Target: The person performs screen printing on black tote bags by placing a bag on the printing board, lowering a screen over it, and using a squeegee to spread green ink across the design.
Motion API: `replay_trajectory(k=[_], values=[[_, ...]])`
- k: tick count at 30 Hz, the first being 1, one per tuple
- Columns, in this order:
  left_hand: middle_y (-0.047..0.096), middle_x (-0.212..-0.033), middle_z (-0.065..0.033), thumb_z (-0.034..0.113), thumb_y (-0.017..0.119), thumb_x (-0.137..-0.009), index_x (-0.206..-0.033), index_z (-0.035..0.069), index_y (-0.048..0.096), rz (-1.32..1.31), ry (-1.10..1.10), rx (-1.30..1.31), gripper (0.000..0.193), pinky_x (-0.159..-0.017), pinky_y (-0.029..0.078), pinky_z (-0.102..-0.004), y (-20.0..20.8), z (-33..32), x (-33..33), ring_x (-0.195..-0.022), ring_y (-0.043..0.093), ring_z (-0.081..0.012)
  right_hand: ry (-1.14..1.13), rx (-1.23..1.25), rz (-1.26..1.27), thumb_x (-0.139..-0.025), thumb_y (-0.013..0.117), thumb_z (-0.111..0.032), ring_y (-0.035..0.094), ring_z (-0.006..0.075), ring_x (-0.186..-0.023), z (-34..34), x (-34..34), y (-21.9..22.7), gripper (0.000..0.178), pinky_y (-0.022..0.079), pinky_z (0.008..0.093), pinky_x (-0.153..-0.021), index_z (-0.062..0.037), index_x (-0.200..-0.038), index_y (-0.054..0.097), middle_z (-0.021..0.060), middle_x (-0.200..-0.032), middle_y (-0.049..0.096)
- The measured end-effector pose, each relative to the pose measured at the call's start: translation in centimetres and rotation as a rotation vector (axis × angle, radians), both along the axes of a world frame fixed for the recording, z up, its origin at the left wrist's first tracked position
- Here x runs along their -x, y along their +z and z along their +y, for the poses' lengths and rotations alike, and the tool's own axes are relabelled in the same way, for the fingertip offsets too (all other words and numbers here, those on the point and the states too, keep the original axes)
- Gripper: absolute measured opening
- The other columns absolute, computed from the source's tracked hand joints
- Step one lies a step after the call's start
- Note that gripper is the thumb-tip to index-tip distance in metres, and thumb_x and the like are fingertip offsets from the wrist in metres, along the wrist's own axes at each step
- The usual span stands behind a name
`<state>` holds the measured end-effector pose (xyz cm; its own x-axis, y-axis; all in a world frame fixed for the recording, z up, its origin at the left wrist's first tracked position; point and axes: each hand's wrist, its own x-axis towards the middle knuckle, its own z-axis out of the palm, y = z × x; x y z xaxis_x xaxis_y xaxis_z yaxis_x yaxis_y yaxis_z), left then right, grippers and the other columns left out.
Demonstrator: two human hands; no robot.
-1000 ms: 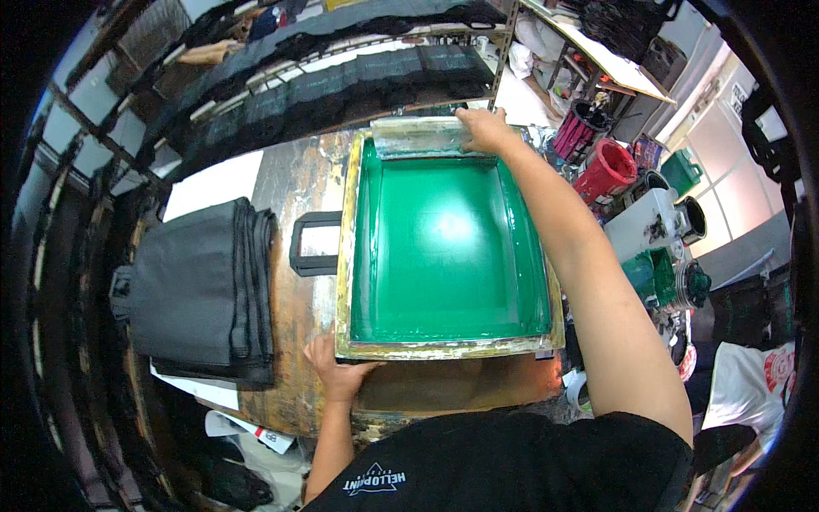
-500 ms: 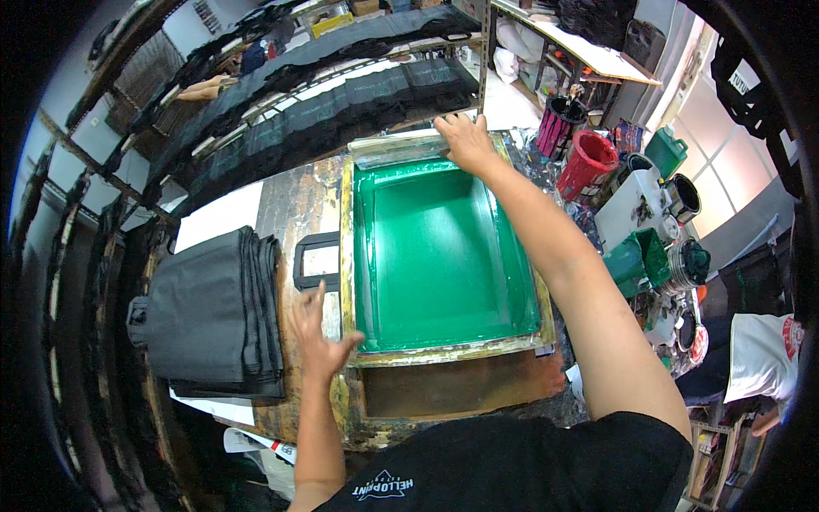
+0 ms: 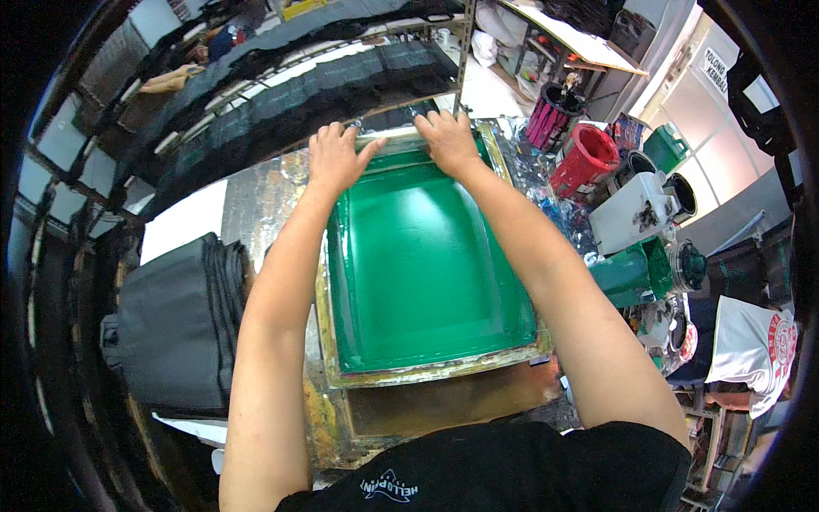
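Observation:
A screen printing frame [image 3: 444,369] with a worn wooden rim lies in front of me, its mesh [image 3: 418,264] coated in wet green ink. At the far end of the frame, a squeegee [image 3: 397,143] runs crosswise. My left hand [image 3: 336,159] grips its left part, fingers over the top and thumb along the bar. Close beside it, my right hand [image 3: 448,145] holds the right part, with fingers bent over the far side. Both arms stretch forward over the frame's sides. The squeegee's lower edge is partly hidden by my hands.
Folded black fabric bags [image 3: 171,320] are stacked at the left. On the right stand a red ink bucket [image 3: 584,160], a green ink container [image 3: 630,273] and a white jug [image 3: 631,209]. Racks with black fabric [image 3: 341,94] line the far side. A person in a white shirt [image 3: 751,346] is at the right.
My left hand has moved from beside the frame's left edge up to the far end and taken hold of the squeegee. My right hand stays at the squeegee. The view has shifted slightly.

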<state>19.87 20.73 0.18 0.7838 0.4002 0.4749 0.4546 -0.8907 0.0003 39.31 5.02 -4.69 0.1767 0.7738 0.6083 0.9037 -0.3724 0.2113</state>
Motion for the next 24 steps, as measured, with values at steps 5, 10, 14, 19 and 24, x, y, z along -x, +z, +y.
replay_trajectory(k=[5, 10, 14, 19, 24], values=[[0.069, -0.097, -0.0142, 0.071, 0.062, -0.091, -0.092, 0.002, 0.073, -0.007, 0.02, -0.063, 0.07, -0.085, 0.054, -0.0476, -2.7, 1.7, -0.9, -0.096, 0.067, -0.0351, 0.018, 0.049, 0.041, -0.088, 0.065, -0.013, 0.064, 0.0241, -0.102, 0.2, 0.0, 0.4, 0.031, 0.047, 0.0429, -0.083, -0.0169, -0.119, 0.063, 0.0035, -0.103, 0.066], [0.073, -0.101, -0.0139, 0.074, 0.058, -0.092, -0.095, 0.003, 0.074, 0.037, 0.015, -0.055, 0.073, -0.083, 0.056, -0.0459, -2.2, 0.3, -0.5, -0.098, 0.07, -0.0327, 0.031, 0.064, 0.068, -0.086, 0.07, -0.013, 0.066, 0.0264, -0.102, -0.8, 0.3, 0.5, 0.036, 0.048, 0.0447, -0.086, -0.016, -0.121, 0.063, 0.0052, -0.104, 0.067], [0.072, -0.097, -0.0133, 0.074, 0.058, -0.091, -0.091, 0.003, 0.073, -0.025, -0.018, -0.081, 0.073, -0.084, 0.056, -0.0461, -2.8, -1.1, 1.5, -0.095, 0.07, -0.0336, 0.046, 0.042, 0.048, -0.087, 0.069, -0.012, 0.066, 0.0267, -0.102, -2.5, 2.2, 0.4, 0.033, 0.048, 0.0449, -0.087, -0.0156, -0.119, 0.063, 0.0057, -0.105, 0.067], [0.069, -0.089, -0.0126, 0.072, 0.063, -0.089, -0.082, 0.004, 0.069, -0.057, -0.053, -0.071, 0.069, -0.08, 0.055, -0.0465, -3.6, -3.9, 4.7, -0.084, 0.069, -0.0336, -0.014, 0.144, 0.065, -0.075, 0.086, -0.021, 0.065, 0.0261, -0.103, -6.2, 5.8, 0.7, 0.05, 0.048, 0.0427, -0.085, -0.0143, -0.117, 0.059, 0.0052, -0.106, 0.065], [0.066, -0.083, -0.0113, 0.071, 0.066, -0.087, -0.078, 0.005, 0.066, -0.076, -0.041, -0.081, 0.067, -0.076, 0.053, -0.0456, -3.2, -9.1, 8.7, -0.081, 0.066, -0.0323, 0.023, 0.093, 0.046, -0.088, 0.064, -0.013, 0.065, 0.0239, -0.096, -11.0, 9.8, 0.8, 0.023, 0.045, 0.0422, -0.08, -0.0156, -0.111, 0.063, 0.0044, -0.098, 0.065]])
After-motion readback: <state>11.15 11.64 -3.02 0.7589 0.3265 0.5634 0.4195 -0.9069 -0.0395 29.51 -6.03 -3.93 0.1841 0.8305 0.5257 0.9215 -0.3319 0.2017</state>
